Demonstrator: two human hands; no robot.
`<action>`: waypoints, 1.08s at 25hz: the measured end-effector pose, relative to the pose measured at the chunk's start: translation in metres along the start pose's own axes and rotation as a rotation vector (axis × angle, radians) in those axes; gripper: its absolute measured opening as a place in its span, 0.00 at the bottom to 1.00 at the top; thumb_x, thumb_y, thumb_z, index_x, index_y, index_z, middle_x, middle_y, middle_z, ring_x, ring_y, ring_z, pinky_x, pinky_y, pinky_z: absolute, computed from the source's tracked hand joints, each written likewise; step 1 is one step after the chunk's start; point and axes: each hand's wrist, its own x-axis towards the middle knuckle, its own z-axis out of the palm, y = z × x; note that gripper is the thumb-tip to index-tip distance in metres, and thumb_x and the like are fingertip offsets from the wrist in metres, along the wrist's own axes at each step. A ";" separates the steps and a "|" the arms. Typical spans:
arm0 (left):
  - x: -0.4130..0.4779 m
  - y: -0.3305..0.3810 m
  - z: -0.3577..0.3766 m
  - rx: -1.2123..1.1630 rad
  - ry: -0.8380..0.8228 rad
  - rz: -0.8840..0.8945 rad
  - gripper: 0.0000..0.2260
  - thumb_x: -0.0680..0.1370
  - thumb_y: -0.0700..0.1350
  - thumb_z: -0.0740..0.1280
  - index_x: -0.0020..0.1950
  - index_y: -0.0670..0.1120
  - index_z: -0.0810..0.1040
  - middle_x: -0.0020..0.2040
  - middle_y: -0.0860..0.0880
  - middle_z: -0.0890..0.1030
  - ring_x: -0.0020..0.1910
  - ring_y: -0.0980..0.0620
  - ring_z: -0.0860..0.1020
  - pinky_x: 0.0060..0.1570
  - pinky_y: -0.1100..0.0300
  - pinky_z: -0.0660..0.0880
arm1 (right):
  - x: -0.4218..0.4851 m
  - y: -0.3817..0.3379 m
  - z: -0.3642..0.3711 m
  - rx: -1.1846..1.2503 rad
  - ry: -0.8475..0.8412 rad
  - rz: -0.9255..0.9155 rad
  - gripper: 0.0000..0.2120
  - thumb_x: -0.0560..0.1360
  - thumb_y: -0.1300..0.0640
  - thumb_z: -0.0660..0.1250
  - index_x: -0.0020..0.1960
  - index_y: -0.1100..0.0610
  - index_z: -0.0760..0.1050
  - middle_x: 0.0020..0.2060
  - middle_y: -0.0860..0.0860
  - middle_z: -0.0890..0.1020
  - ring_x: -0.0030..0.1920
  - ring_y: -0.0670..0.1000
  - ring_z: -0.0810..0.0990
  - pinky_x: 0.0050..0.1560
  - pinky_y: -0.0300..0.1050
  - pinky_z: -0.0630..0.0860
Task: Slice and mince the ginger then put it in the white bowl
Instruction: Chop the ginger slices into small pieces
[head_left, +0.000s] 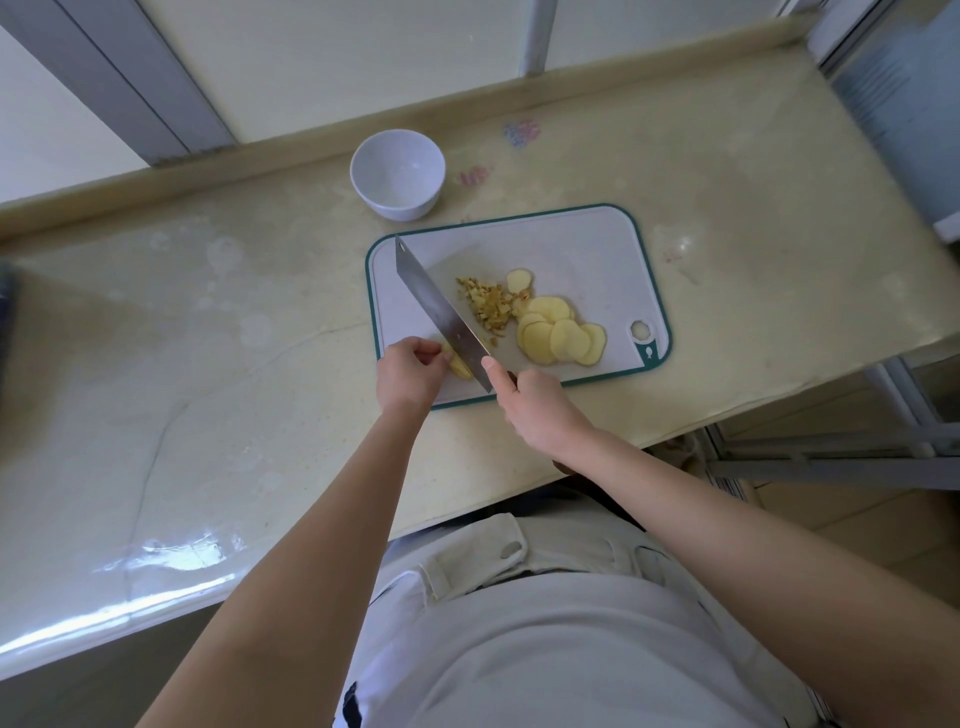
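Observation:
A white cutting board (582, 244) with a green rim lies on the counter. On it sit a heap of round ginger slices (558, 332) and a small pile of minced ginger (488, 304). My left hand (408, 371) pinches a few ginger slices (460, 365) at the board's near left. My right hand (537, 402) grips the handle of a cleaver (436, 309), forefinger along the blade; the blade rests right beside the held slices. The white bowl (397, 174) stands empty behind the board.
The pale counter (208, 338) stretches left and right of the board; its front edge runs close to my body. A raised ledge and window frame border the back. A metal rack (831, 447) stands lower right beyond the counter's end.

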 end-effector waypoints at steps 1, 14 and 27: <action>-0.001 -0.001 -0.001 -0.012 -0.003 0.021 0.09 0.75 0.42 0.69 0.53 0.41 0.80 0.47 0.48 0.81 0.45 0.53 0.76 0.43 0.68 0.68 | 0.001 0.001 0.001 0.019 0.022 0.006 0.29 0.81 0.41 0.51 0.29 0.60 0.62 0.30 0.59 0.71 0.31 0.56 0.70 0.41 0.53 0.75; -0.005 0.000 0.002 -0.048 0.017 0.000 0.04 0.74 0.38 0.65 0.44 0.40 0.80 0.40 0.48 0.79 0.41 0.52 0.75 0.35 0.67 0.67 | -0.011 0.000 0.002 -0.003 -0.051 -0.012 0.27 0.80 0.40 0.49 0.31 0.57 0.63 0.28 0.54 0.69 0.37 0.56 0.70 0.40 0.43 0.66; -0.004 0.003 0.005 -0.049 0.019 -0.046 0.06 0.72 0.36 0.64 0.39 0.39 0.80 0.36 0.46 0.79 0.37 0.51 0.74 0.34 0.64 0.70 | -0.010 -0.003 0.000 -0.057 -0.067 0.001 0.26 0.81 0.40 0.47 0.32 0.56 0.62 0.29 0.53 0.69 0.39 0.56 0.71 0.42 0.44 0.66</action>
